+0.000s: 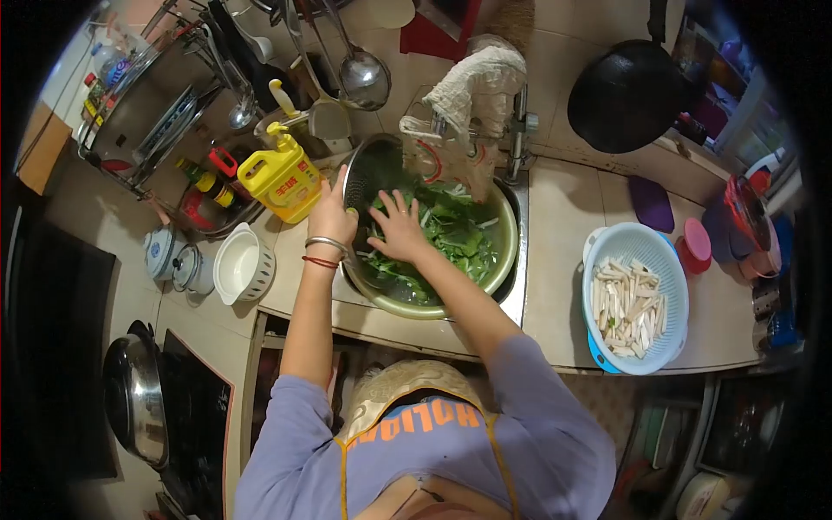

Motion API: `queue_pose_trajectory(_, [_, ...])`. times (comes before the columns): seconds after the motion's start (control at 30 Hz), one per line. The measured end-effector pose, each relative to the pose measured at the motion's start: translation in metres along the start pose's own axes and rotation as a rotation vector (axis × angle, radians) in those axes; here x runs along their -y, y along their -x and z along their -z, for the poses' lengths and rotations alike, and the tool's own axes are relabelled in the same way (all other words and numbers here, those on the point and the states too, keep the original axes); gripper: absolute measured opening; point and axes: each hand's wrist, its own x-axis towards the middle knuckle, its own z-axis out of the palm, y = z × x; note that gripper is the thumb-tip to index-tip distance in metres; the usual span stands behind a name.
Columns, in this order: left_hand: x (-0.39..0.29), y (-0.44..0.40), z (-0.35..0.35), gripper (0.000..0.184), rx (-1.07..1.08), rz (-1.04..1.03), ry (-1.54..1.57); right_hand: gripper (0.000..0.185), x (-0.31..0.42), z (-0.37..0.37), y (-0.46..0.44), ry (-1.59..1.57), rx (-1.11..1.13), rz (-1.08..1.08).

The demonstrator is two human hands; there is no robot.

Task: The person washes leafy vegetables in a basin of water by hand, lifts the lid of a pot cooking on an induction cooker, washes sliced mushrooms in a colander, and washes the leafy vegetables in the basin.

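My left hand (334,215) grips the rim of a perforated metal colander (374,169), which tilts up on its side at the left of a large basin (510,247). Spread fingers of my right hand (399,229) lie on the leafy greens (451,238), and nothing is grasped in them. The greens fill much of the basin, with water around them. Beneath, the basin rests in the sink (522,208). The lower part of the colander is hidden by the greens and my hands.
A yellow detergent jug (282,186) stands left of the basin, near a white pot (243,264). On the right counter, a light blue basket (637,234) holds cut pale strips (628,308). A cloth-wrapped faucet (477,82) overhangs the basin; a black wok (624,100) hangs on the wall.
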Motion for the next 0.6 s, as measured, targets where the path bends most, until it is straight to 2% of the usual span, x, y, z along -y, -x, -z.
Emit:
queue_pose_trajectory(0.13, [0.000,0.003,-0.005,0.079,-0.070,-0.001,-0.014,0.066,-0.014,-0.029,-0.012,0.196,0.166,0.020])
queue_pose_trajectory(0.17, [0.004,-0.001,-0.008,0.079,-0.078,0.012,-0.033,0.060,-0.022,-0.032,-0.007,0.211,0.207,-0.001])
queue_pose_trajectory(0.27, [0.005,0.002,-0.018,0.078,-0.107,0.079,-0.070,0.053,-0.036,-0.027,-0.002,0.323,0.477,-0.057])
queue_pose_trajectory(0.43, [-0.012,0.008,-0.021,0.078,-0.070,0.168,-0.058,0.046,-0.049,-0.018,0.012,0.387,0.538,-0.167])
queue_pose_trajectory(0.53, [0.001,0.005,-0.031,0.079,-0.234,0.028,-0.071,0.048,-0.049,-0.007,0.014,0.433,0.668,-0.159])
queue_pose_trajectory(0.6, [0.004,0.007,-0.031,0.078,-0.218,0.057,-0.066,0.050,-0.048,0.004,0.006,0.445,0.842,-0.150])
